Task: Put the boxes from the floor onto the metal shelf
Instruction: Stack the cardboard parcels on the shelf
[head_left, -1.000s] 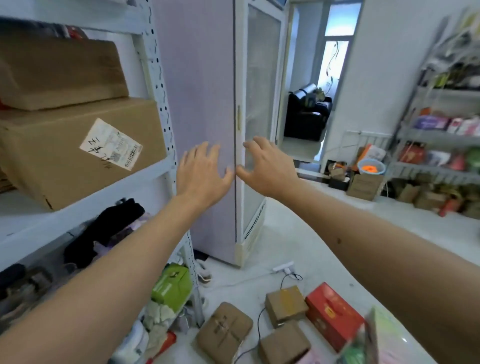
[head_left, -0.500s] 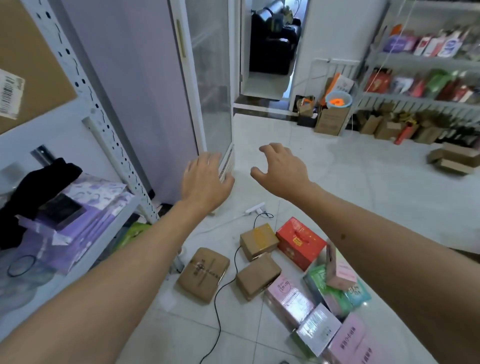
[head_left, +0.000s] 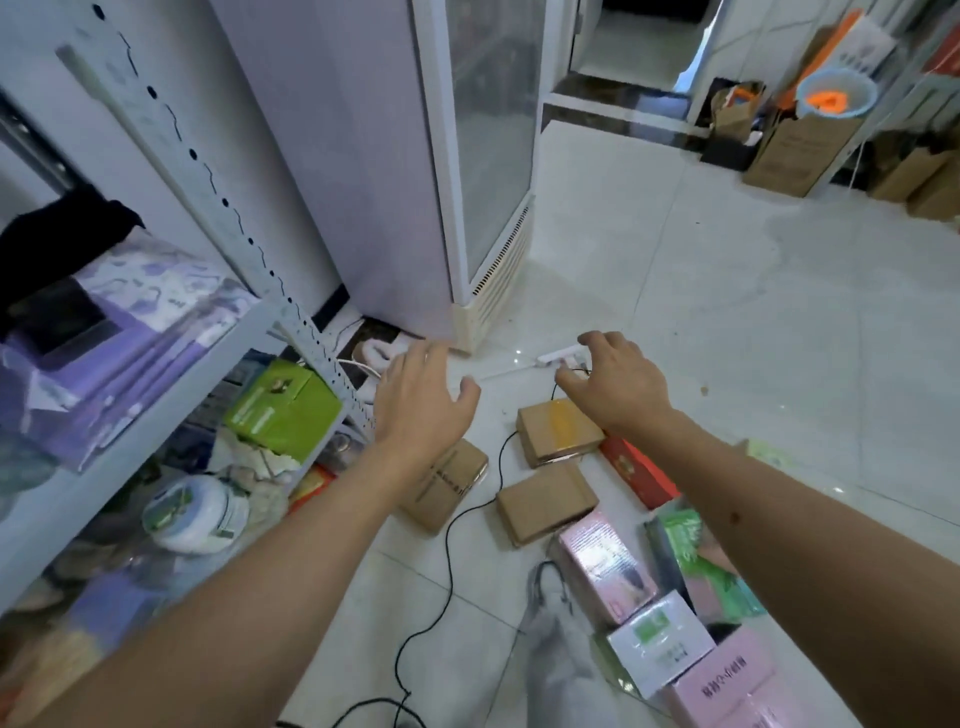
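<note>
A: What are the hands doing?

B: Both are up in the air with nothing in them. The left hand (head_left: 418, 402) is wide open, palm down, fingers spread. The right hand (head_left: 615, 384) is open too, with its fingers bent a little, like a claw. They touch nothing.

A: Where are the boxes?

B: On the white tiled floor (head_left: 753, 338), under the hands. A flat brown cardboard box with black print (head_left: 449, 486) lies partly hidden under the left wrist. A small brown cardboard box with yellow tape (head_left: 558, 431) sits just below the right hand. A plain brown cardboard box (head_left: 545, 501) lies at six o'clock from that one. A long red box (head_left: 641, 473) lies at three o'clock from it, partly behind the right arm. Shiny pink boxes (head_left: 602, 569) and a white box with a green label (head_left: 660, 642) are bunched at five o'clock.

A: And the shelf?

B: The grey metal shelf (head_left: 171, 379) is at nine o'clock. A purple patterned pack (head_left: 130, 332) lies on one board. Below it sit a bright green box (head_left: 283, 410) and a round white tub (head_left: 197, 512).

A: Anything else?

B: A thin black cable (head_left: 447, 566) runs across the floor between the boxes.
</note>
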